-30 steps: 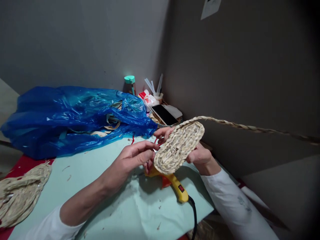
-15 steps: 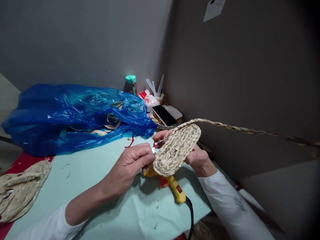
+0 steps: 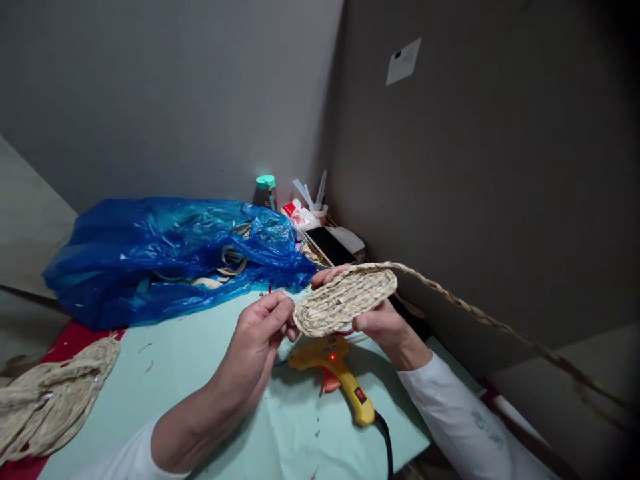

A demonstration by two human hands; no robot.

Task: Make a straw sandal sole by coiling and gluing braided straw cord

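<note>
An oval coil of braided straw (image 3: 345,303), held tilted in the air, shows its flat woven face. My right hand (image 3: 385,327) supports its right side, thumb at the lower edge and fingers behind the far edge. At the left end, my left hand (image 3: 267,317) is closed in a pinch against the coil's rim. A loose straw braid (image 3: 465,307) runs from the coil's upper edge off to the right. Below the coil lies a yellow glue gun (image 3: 345,370) with an orange trigger and a lit red light; neither hand touches it.
A blue plastic bag (image 3: 175,260) with straw strips in it lies at the back left. Behind the coil are a phone (image 3: 330,245), a cup of glue sticks (image 3: 319,209) and a green-lidded jar (image 3: 265,192). A straw braid bundle (image 3: 65,393) lies at left.
The coil has come down to a flatter tilt and shifted slightly left with both hands. More of the glue gun now shows beneath it. The whole view has shifted a little.
</note>
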